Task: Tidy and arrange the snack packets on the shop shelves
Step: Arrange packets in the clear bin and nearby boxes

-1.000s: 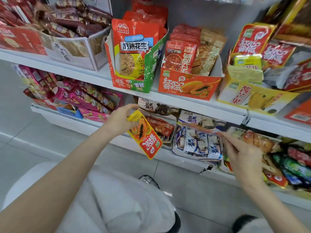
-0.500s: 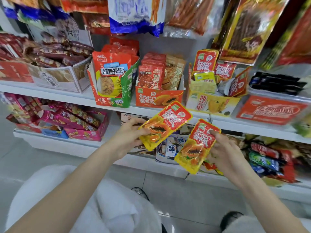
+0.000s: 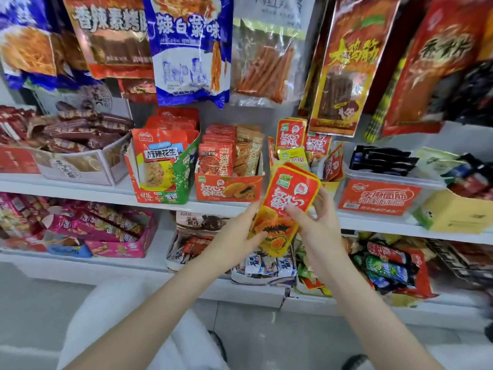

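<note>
While both hands grip one small stack of papaya packets (image 3: 286,209) at the centre of the frame, the step in hand looks like squaring loose packets together before shelving them. The left hand (image 3: 234,236) pinches the stack's lower left edge; the right hand (image 3: 317,225) holds its right side, fingers curled round it. Just behind and above, at centre right, stands the yellow box (image 3: 329,186) already holding matching packets, beside the orange papaya box (image 3: 229,189) on the middle shelf (image 3: 80,189). Next, I judge, the stack must be lifted clear of the box rim and slipped in upright, label forward.
</note>
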{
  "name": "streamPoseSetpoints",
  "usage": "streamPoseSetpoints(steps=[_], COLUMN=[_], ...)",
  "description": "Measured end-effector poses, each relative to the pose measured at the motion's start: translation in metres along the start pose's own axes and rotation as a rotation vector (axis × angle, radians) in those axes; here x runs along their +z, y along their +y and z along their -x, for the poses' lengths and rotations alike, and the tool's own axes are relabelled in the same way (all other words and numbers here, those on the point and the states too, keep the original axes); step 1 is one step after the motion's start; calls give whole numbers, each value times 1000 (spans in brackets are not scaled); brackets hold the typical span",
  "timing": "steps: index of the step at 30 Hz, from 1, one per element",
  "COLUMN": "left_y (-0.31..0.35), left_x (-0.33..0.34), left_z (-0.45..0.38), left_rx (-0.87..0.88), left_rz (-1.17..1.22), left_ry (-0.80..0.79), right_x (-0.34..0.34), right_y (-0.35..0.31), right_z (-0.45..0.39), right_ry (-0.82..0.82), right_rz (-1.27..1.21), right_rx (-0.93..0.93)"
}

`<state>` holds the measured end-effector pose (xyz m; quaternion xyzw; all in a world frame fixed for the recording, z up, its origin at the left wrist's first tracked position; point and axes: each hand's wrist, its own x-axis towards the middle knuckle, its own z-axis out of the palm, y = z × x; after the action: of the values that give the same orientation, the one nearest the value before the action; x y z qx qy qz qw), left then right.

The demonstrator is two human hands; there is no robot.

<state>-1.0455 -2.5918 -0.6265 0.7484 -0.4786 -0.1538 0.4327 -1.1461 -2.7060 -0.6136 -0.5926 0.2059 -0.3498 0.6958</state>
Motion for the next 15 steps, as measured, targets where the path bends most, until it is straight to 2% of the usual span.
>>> streamPoseSetpoints(steps=[3, 6, 10, 12, 15], left_y=[24, 44, 57, 54, 41], left_x=[1, -4, -30, -45, -56], left_z=[-7, -32, -93, -121, -158], left_rx=[74, 119, 90, 52, 24], left_rz=[-114, -161, -121, -202, -402], left_ry=[-27, -41, 0, 3, -94], right_x=[-15, -34, -61, -68, -67], right_y=[-25, -62, -119, -138, -146], right_z=[-4, -23, -62, -83, -118], right_ry=[-29, 17, 85, 93, 80], right_rz=[365, 530, 463, 358, 273], right_rx=[-151, -297, -372, -366, -354])
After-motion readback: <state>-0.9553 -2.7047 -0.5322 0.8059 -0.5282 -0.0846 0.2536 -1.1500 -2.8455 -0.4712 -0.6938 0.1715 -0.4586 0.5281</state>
